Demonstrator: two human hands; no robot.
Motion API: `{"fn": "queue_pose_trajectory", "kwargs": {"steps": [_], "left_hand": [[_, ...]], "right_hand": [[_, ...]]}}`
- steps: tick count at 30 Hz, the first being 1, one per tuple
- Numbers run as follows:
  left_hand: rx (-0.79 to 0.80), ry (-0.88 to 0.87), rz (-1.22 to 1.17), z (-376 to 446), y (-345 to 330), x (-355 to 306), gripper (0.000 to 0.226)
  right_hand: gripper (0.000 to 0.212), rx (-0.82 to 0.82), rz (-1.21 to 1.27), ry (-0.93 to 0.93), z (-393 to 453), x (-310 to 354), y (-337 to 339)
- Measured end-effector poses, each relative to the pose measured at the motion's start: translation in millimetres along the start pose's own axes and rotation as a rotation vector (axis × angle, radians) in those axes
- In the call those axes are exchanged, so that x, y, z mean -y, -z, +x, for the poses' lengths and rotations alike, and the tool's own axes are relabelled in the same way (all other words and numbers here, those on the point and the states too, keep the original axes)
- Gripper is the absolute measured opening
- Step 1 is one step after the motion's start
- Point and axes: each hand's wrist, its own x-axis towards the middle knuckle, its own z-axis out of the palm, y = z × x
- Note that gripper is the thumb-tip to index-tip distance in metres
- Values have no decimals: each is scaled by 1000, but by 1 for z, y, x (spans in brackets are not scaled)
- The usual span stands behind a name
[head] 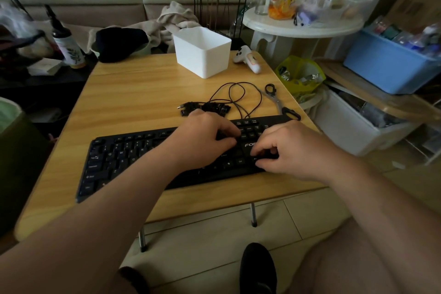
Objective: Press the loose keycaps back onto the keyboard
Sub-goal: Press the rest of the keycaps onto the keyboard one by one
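A black keyboard (124, 160) lies across the near part of a small wooden table (133, 93). Both hands are over its right half. My left hand (202, 138) has curled fingers pressing down near the keys left of the white logo; whether a keycap is under them is hidden. My right hand (293, 150) curls its fingers and thumb over the arrow-key area, seeming to pinch a small black keycap (265, 157). A pile of loose black keycaps (210, 107) sits on the table just behind the keyboard, partly hidden by my left hand.
The keyboard's black cable (238, 95) loops behind the pile. A keycap puller (278, 100) lies at the right edge. A white plastic bin (202, 51) and a white controller (247, 57) stand at the back. A round white side table (303, 24) and storage boxes crowd the right.
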Motion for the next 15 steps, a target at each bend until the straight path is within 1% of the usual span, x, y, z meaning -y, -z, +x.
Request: {"fn": "queue_pose_trajectory", "kwargs": {"steps": [4,7,11,15], "left_hand": [[-18,-35,40,-1,1,4,26],[-13,-17,41,-2,2,5,26],[-9,-36,39,-3,1,1,26],[-8,-113,31,-3,-2,-4,26]], "right_hand": [[24,58,-13,-23,6,1,-3],[23,83,6,-38,7,0,-4],[21,91,33,-53,7,-3,-5],[22,69,27,-45,7,-3,-6]]}}
